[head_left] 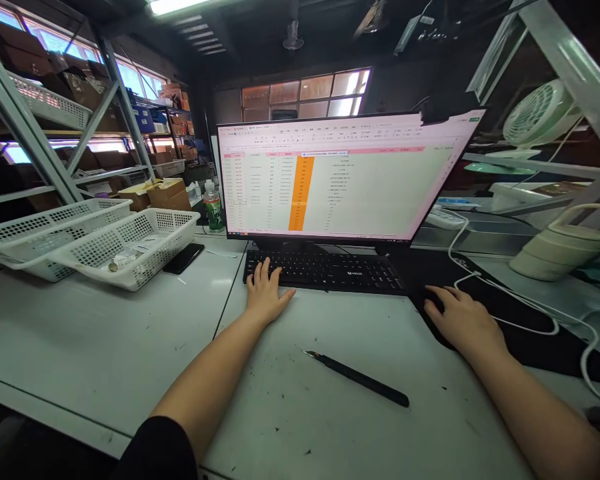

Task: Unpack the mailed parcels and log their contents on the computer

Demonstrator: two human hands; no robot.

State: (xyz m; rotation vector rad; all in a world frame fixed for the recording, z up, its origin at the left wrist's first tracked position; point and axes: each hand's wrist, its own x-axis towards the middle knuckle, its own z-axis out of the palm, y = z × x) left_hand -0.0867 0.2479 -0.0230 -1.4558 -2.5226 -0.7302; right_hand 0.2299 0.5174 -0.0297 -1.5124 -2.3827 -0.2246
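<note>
My left hand [266, 293] lies with its fingers spread over the left end of a black keyboard [325, 270]. My right hand [465, 323] rests on a black mouse pad [523, 333], its fingers curved over a dark computer mouse that is mostly hidden beneath it. Behind the keyboard stands a wide monitor [370, 193] showing a spreadsheet with an orange column. Between my forearms, a slim black craft knife [363, 381] lies on the pale table [270, 413], its blade pointing up and left.
White plastic baskets [145, 270] sit at the left, beside a black phone [184, 259]. A green-labelled bottle [213, 208] stands left of the monitor. White cables [535, 307] cross the mouse pad, near a cream container with a handle [555, 250]. Metal shelving rises on both sides.
</note>
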